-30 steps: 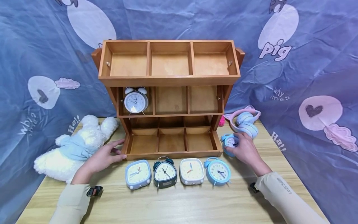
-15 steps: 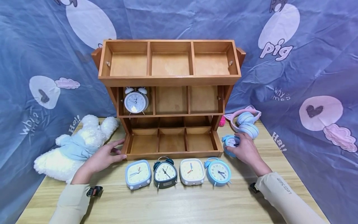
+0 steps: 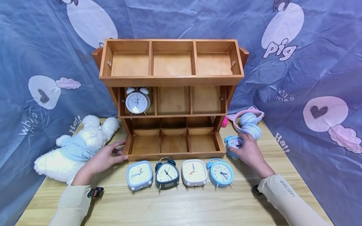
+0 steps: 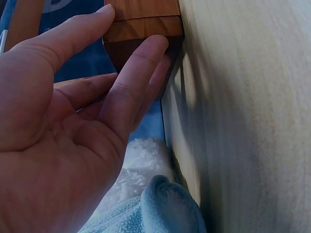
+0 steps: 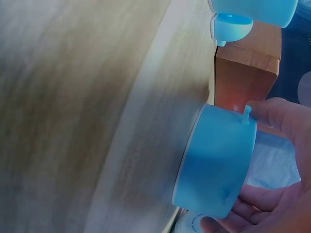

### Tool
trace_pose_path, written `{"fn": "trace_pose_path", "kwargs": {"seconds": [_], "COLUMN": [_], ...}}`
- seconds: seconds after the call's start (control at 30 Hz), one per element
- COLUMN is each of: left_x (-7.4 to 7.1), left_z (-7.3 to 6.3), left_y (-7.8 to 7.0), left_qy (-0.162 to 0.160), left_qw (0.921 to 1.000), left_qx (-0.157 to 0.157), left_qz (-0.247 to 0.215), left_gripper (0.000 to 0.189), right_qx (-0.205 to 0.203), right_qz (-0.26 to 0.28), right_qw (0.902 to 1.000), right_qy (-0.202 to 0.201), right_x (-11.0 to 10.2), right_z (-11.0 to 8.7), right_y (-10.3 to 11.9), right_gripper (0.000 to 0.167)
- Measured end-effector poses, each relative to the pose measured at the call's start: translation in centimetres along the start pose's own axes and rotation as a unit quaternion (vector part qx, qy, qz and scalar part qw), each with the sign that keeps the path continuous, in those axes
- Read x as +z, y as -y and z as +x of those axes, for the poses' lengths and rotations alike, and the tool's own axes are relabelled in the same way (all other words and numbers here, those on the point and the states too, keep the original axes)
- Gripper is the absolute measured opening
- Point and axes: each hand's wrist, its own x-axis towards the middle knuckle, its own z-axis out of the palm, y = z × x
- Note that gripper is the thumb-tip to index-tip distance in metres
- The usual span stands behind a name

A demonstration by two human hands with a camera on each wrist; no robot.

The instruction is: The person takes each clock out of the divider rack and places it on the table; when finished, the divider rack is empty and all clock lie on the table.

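My right hand (image 3: 249,151) holds a small round blue alarm clock (image 3: 233,145) by its sides, at the lower right corner of the wooden shelf (image 3: 175,156). In the right wrist view, thumb and fingers lie on opposite sides of the blue clock (image 5: 216,160), which rests on the table. My left hand (image 3: 104,158) touches the shelf's lower left corner with extended fingertips; the left wrist view shows them against the wooden corner (image 4: 146,30). Before the shelf stand a square blue clock (image 3: 139,175), a dark green clock (image 3: 167,176), a square white clock (image 3: 194,173) and another round blue clock (image 3: 221,174).
A white twin-bell clock (image 3: 137,103) sits in the middle tier's left compartment. A white plush toy (image 3: 76,147) with blue clothing lies left of the shelf. Pink and blue headphones (image 3: 249,124) lie behind my right hand. Blue printed cloth (image 3: 181,18) hangs behind and at both sides.
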Motion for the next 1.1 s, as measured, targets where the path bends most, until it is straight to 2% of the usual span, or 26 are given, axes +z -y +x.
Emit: {"fn": "trace_pose_path", "kwargs": {"seconds": [0.37, 0.6, 0.8, 0.97, 1.1], "left_x": [-0.1, -0.1, -0.2, -0.1, -0.1], "left_z": [0.1, 0.1, -0.1, -0.3, -0.3], "left_y": [-0.2, -0.2, -0.3, -0.4, -0.4], "left_qy": [0.003, 0.001, 0.005, 0.006, 0.006], "left_qw": [1.0, 1.0, 1.0, 1.0, 1.0], "left_qx": [-0.002, 0.003, -0.001, -0.001, -0.001], "left_qz": [-0.004, -0.004, -0.005, -0.005, -0.006], "left_gripper": [0.081, 0.08, 0.081, 0.08, 0.08], "right_qx": [-0.011, -0.033, -0.084, -0.106, -0.108], "right_qz": [0.018, 0.04, 0.057, 0.074, 0.088], "right_qw": [0.9996, 0.9976, 0.9925, 0.9896, 0.9888], "right_qy": [-0.021, -0.045, -0.068, -0.062, -0.054], "right_x": [-0.8, -1.3, -1.7, -1.9, -1.8], "right_z": [-0.3, -1.5, -2.6, -3.1, -3.2], "right_y": [1.3, 3.8, 6.1, 8.0, 9.6], "right_gripper": [0.096, 0.089, 0.082, 0.08, 0.08]}}
